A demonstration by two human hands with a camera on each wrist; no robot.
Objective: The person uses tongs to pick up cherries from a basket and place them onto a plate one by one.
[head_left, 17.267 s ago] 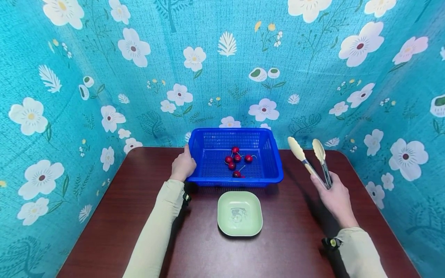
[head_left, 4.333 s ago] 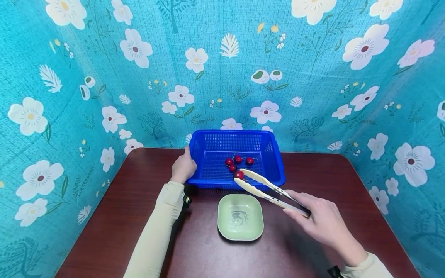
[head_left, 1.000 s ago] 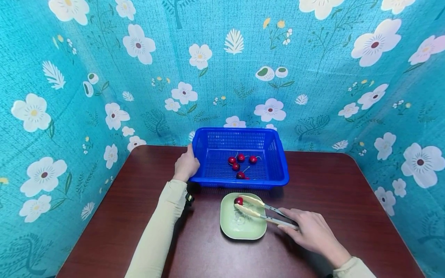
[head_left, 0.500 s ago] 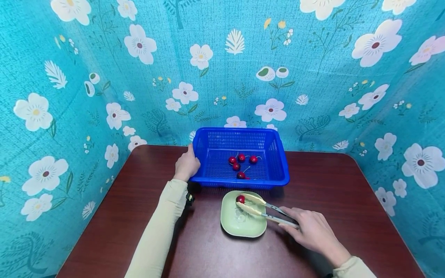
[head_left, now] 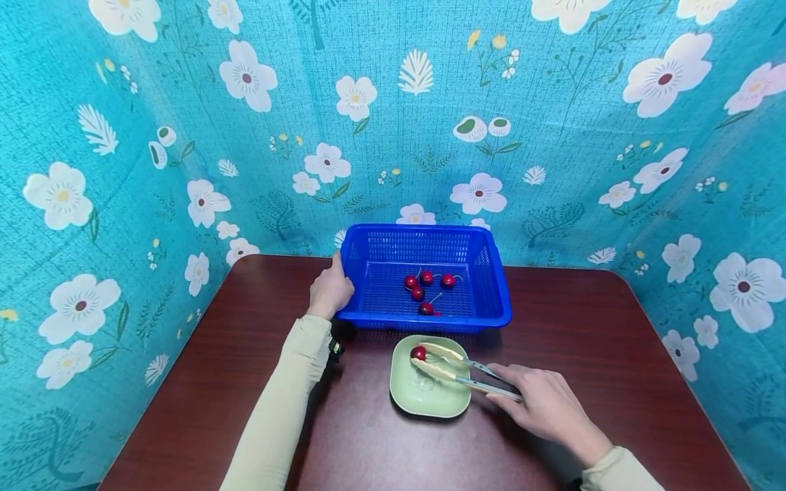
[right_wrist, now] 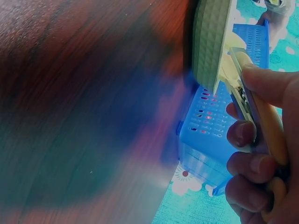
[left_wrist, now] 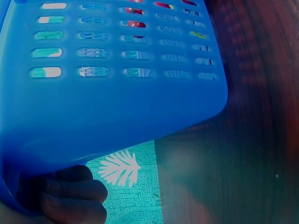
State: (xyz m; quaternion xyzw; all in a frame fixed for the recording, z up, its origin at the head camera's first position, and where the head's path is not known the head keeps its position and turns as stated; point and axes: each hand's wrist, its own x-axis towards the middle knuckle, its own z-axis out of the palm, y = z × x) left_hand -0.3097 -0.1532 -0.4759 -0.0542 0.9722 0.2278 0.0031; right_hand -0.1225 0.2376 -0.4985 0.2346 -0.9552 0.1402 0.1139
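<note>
Clutching tongs (head_left: 473,384), the right grip (head_left: 546,406) has a cherry (head_left: 418,352) and dish (head_left: 424,405) on its left; left grip (head_left: 329,289) clasps the basket (head_left: 393,321).

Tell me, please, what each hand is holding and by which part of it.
The right hand holds the tongs by the handle end; the left hand grips the blue basket by the rim at its left end.
</note>
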